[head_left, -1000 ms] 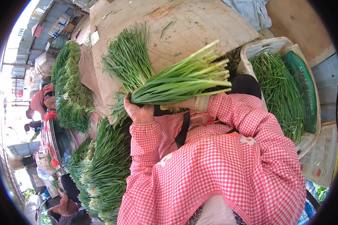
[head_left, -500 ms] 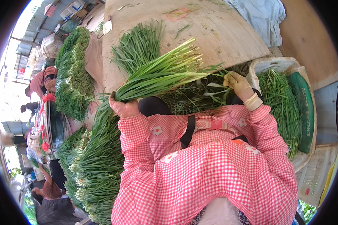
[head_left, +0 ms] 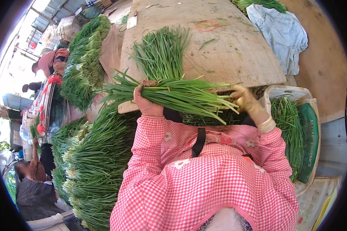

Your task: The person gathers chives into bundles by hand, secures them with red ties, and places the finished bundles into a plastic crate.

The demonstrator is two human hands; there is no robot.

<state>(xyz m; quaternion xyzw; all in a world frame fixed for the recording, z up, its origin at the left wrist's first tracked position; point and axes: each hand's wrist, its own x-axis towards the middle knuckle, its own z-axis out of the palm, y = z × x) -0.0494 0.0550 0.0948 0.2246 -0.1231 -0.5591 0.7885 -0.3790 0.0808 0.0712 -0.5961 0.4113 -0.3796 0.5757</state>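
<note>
My left hand [head_left: 147, 103] is wrapped round the leafy part of a bunch of garlic chives [head_left: 189, 94]. The bunch lies sideways above my lap, its dark leaves to the left and its pale cut stems to the right. My right hand [head_left: 247, 103], in a tan glove, is at the stem ends. Motion smears its fingers, so I cannot make out whether they grip anything. Just beyond the bunch, another pile of chives [head_left: 160, 52] rests on the wooden board [head_left: 235, 54].
Tied chive bundles [head_left: 92, 165] are stacked at my left. A white crate [head_left: 273, 92] of chives with a green panel stands at my right. A pale cloth [head_left: 277, 34] lies at the far right. Two people are at the left, one beside a further chive heap [head_left: 85, 61].
The held bunch has come down and levelled out, its stems now pointing right and slightly toward me. My right hand has come to the stem ends. The view has shifted a little.
</note>
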